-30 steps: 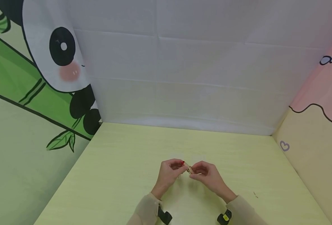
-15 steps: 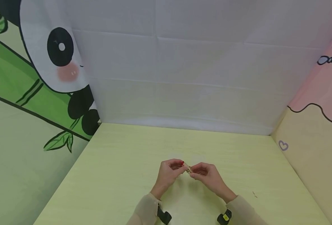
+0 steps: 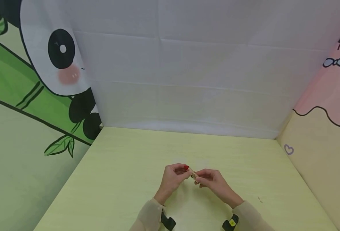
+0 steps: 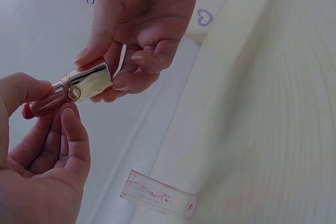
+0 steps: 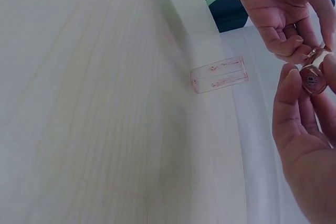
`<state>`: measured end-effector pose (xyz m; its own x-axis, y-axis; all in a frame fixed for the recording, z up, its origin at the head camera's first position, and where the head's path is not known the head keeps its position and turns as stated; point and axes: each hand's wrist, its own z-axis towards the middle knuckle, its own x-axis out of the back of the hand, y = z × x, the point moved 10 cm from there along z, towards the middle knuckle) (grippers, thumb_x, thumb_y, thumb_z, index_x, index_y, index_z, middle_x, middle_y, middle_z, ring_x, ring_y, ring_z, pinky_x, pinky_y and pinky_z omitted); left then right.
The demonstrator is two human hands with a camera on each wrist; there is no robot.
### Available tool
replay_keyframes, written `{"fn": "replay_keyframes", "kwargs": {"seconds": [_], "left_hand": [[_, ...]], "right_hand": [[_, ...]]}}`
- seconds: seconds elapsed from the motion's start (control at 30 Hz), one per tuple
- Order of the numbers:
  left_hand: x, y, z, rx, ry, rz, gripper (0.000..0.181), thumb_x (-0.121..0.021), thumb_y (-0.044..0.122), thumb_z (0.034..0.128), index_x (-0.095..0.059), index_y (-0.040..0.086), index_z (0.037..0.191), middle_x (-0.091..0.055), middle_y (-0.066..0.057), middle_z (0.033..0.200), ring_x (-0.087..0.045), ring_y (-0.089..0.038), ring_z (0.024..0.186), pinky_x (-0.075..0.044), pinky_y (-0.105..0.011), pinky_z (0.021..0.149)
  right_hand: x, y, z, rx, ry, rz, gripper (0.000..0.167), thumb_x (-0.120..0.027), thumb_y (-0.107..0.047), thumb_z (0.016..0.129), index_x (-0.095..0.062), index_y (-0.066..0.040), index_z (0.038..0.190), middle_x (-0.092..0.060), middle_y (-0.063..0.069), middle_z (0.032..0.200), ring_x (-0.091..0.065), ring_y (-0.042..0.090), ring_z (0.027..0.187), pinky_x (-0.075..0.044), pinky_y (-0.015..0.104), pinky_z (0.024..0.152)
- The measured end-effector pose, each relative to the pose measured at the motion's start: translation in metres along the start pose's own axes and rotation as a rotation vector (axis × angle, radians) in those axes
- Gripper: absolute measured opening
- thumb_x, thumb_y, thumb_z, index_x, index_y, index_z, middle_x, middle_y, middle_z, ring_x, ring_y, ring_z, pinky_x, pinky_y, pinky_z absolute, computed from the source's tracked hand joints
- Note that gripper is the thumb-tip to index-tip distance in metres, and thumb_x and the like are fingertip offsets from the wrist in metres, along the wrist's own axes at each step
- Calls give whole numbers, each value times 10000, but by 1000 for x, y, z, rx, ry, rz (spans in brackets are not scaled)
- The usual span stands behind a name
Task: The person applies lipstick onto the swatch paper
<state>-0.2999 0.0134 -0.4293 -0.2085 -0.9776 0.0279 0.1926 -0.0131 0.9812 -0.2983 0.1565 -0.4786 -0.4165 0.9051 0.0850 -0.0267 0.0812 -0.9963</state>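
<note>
A small gold-coloured lipstick tube (image 3: pixel 194 175) with a ring on its side is held between both hands over the table. The left hand (image 3: pixel 172 182) pinches the end near the red tip (image 4: pixel 27 110), thumb on top. At the tube's other end is the right hand (image 3: pixel 216 185), its thumb and fingers gripping the shiny gold part (image 4: pixel 92 81). In the right wrist view the round printed base (image 5: pixel 313 81) faces the camera, between the right hand's (image 5: pixel 305 140) fingers, with the left hand (image 5: pixel 286 11) beyond.
A clear rectangular piece with reddish marks (image 4: pixel 159 195) shows in both wrist views. Small thin brownish marks (image 3: pixel 260 199) lie on the pale table (image 3: pixel 123 179), right of the hands. White cloth (image 3: pixel 187 70) hangs behind; printed panels stand at both sides.
The right hand has shifted slightly down, its fingers placed differently around the tube's lower end. The left hand keeps its pinch almost unmoved. The head view has shifted slightly.
</note>
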Motion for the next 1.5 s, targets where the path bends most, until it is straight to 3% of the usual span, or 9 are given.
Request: {"fn": "replay_keyframes", "kwargs": {"seconds": [0.43, 0.77, 1.07, 1.33, 1.5], "left_hand": [[-1, 1, 0, -15, -24, -41, 163, -718, 12, 828, -686, -89, 952, -685, -142, 876, -657, -195, 764, -529, -250, 665], [-6, 10, 8, -35, -27, 19, 176, -743, 58, 825, -703, -62, 948, -694, -106, 890, -669, -210, 795, -530, -264, 693], [-8, -25, 29, 26, -71, 37, 301, -818, 174, 766, -711, 14, 997, -697, -83, 932, -675, -189, 817, -536, -299, 722], [4, -34, 38, 86, -90, 200, 404, -850, 280, 723, -700, 44, 1015, -675, -16, 915, -652, -161, 825, -531, -295, 729], [5, -35, 50, 77, -164, 417, 425, -854, 320, 710, -710, 62, 1016, -666, 28, 916, -619, -128, 810, -514, -282, 722]], "right_hand": [[-4, 0, -2, -40, -43, 27, 349, -600, -201, 957, -590, 65, 1183, -612, 241, 1120, -612, 283, 983, -511, 368, 804], [7, 3, -3, -69, 50, 79, 396, -633, -248, 935, -573, 27, 1213, -600, 268, 1149, -613, 305, 1002, -493, 415, 852], [30, -1, -2, -65, 152, 47, 376, -654, -259, 919, -606, 4, 1183, -623, 220, 1103, -612, 301, 970, -484, 464, 862], [48, -2, 0, -104, 229, 20, 377, -670, -256, 908, -612, 2, 1177, -647, 159, 1072, -615, 293, 961, -492, 443, 855], [55, -4, 1, -102, 253, -13, 399, -668, -259, 910, -601, 16, 1191, -653, 142, 1065, -617, 297, 956, -490, 451, 855]]}}
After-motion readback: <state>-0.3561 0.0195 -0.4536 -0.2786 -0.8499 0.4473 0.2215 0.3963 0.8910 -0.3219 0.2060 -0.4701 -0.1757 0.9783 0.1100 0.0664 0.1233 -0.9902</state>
